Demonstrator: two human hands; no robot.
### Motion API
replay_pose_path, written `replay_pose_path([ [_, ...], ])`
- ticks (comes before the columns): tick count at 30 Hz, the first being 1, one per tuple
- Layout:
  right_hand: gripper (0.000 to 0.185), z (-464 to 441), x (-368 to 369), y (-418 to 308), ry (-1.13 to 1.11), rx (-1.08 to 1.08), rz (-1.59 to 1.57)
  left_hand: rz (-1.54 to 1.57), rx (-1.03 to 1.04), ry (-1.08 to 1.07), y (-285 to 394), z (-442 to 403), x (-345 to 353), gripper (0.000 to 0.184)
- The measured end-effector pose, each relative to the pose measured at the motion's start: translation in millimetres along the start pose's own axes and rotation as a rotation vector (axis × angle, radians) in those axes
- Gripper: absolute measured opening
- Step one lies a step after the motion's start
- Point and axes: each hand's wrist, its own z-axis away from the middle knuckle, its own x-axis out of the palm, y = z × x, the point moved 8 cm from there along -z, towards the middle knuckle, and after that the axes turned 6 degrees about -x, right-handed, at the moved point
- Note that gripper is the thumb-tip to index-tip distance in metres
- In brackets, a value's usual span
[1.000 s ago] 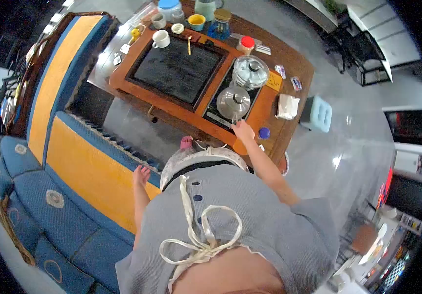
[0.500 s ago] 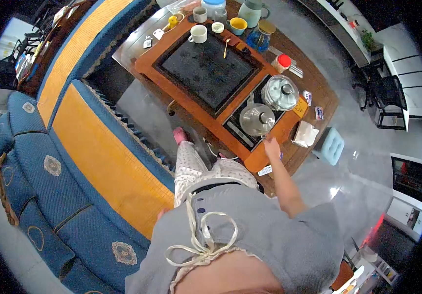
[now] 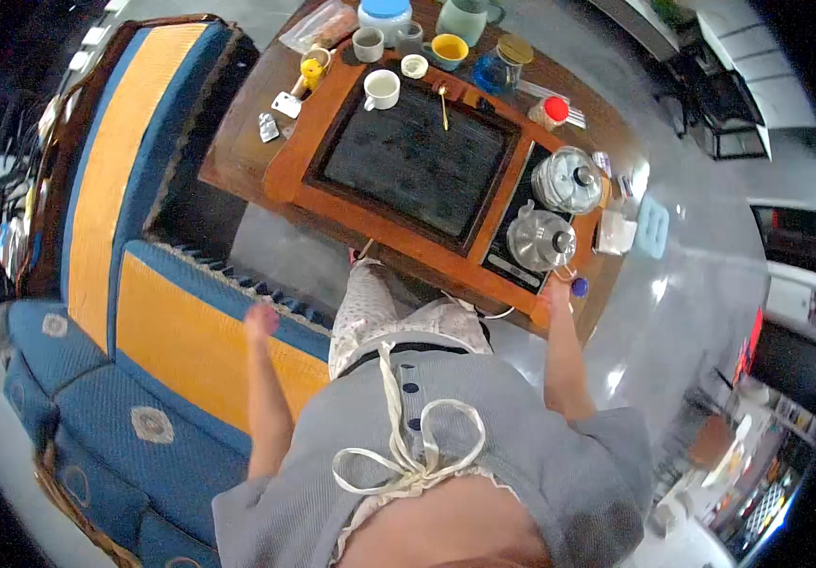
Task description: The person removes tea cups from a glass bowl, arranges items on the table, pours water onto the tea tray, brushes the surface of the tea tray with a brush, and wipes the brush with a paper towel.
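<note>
My right hand [image 3: 555, 293] is at the handle of a clear kettle [image 3: 537, 239], its fingers closed round the handle's end. The lidded kettle stands on the near part of a black cooktop [image 3: 512, 260], its spout pointing away from me. Behind it and touching or nearly touching is a glass pot [image 3: 567, 178] with a lid. A blue-purple cap [image 3: 579, 287] lies just right of my right hand. My left hand [image 3: 261, 320] hangs in the air over the yellow-topped seat, away from the table; motion blur hides its fingers.
The wooden table [image 3: 237, 142] bears a black tray [image 3: 412, 156], a white cup [image 3: 381, 89], a yellow cup [image 3: 448, 49], a red-lidded jar [image 3: 550, 112] and a white packet [image 3: 614, 233]. A blue sofa [image 3: 152, 426] stands at left, a light-blue stool [image 3: 652, 227] at right.
The view has shifted and turned. My left hand, barely visible half a second ago, is back in view over the seat. My right hand stays at the kettle's handle.
</note>
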Motion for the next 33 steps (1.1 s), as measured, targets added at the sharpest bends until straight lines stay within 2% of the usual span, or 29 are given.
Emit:
replay_pose_path([
  [1,0.04,21,14,-3,-0.091,0.148,-0.05,0.024,0.114,-0.004,42,-16,-11,0.019],
  [2,0.036,34,24,-5,-0.107,0.155,-0.149,0.0,0.087,0.024,78,-23,-15,0.021],
  [3,0.033,22,25,3,-0.075,0.143,-0.113,-0.026,0.064,0.051,114,-30,-15,0.026],
  [5,0.026,-24,13,57,-0.001,0.135,-0.038,-0.184,0.091,0.003,164,-52,-10,0.031],
  [7,0.02,30,-11,-15,0.353,-0.126,-0.008,-0.26,0.089,0.008,191,-75,2,0.027],
  [9,0.018,42,-31,-33,0.494,-0.34,-0.003,-0.263,0.094,0.051,207,-65,28,0.025],
  [11,0.019,52,-40,-45,0.549,-0.269,-0.007,-0.244,0.118,-0.155,189,-77,51,0.023],
  [12,0.018,52,-43,-47,0.571,-0.261,-0.029,-0.31,0.084,-0.121,178,-64,65,0.023],
  [13,0.018,50,-47,-48,0.59,-0.252,-0.048,-0.389,0.096,-0.213,162,-56,77,0.025],
  [14,0.02,49,-50,-54,0.608,-0.291,-0.022,-0.364,0.038,-0.261,129,-65,74,0.028],
  [16,0.024,52,-52,-65,0.633,-0.373,0.03,-0.55,-0.072,-0.263,81,-39,74,0.03],
  [18,0.024,54,-53,-74,0.625,-0.362,0.01,-0.757,-0.267,-0.464,24,-28,66,0.03],
  [19,0.024,53,-51,-76,0.62,-0.357,-0.006,-1.015,-0.077,-0.524,3,-29,53,0.029],
  [20,0.023,45,-47,-67,0.598,-0.343,-0.082,-0.971,-0.147,-0.505,-9,-15,40,0.029],
  [21,0.023,46,-46,-66,0.626,-0.321,-0.011,-0.927,-0.215,-0.483,-20,-1,27,0.029],
  [22,0.023,50,-44,-68,0.652,-0.299,0.062,-0.565,-0.523,-0.369,-32,25,13,0.029],
  [23,0.023,50,-44,-72,0.678,-0.283,0.137,-0.54,-0.604,-0.306,-37,23,-2,0.029],
  [25,0.025,54,-46,-91,0.751,-0.414,0.184,-0.479,-0.766,-0.175,-50,3,-35,0.029],
  [26,0.026,56,-46,-98,0.783,-0.479,0.211,-0.587,-0.715,-0.16,-33,-7,-35,0.029],
  [28,0.029,9,-43,-63,0.538,-0.388,0.028,-0.796,-0.604,-0.128,15,-40,-22,0.028],
  [29,0.031,-10,-35,-49,0.411,-0.341,-0.062,-0.78,-0.507,-0.146,39,-52,-6,0.026],
  [30,0.043,-13,-34,-54,0.357,-0.204,0.178,-0.673,-0.374,-0.202,67,-65,20,0.025],
  [32,0.045,-10,-32,-75,0.228,-0.271,0.414,-0.518,-0.167,-0.246,125,-68,67,0.023],
  [33,0.046,-9,-29,-80,0.166,-0.307,0.532,-0.585,0.012,-0.199,169,-46,106,0.024],
])
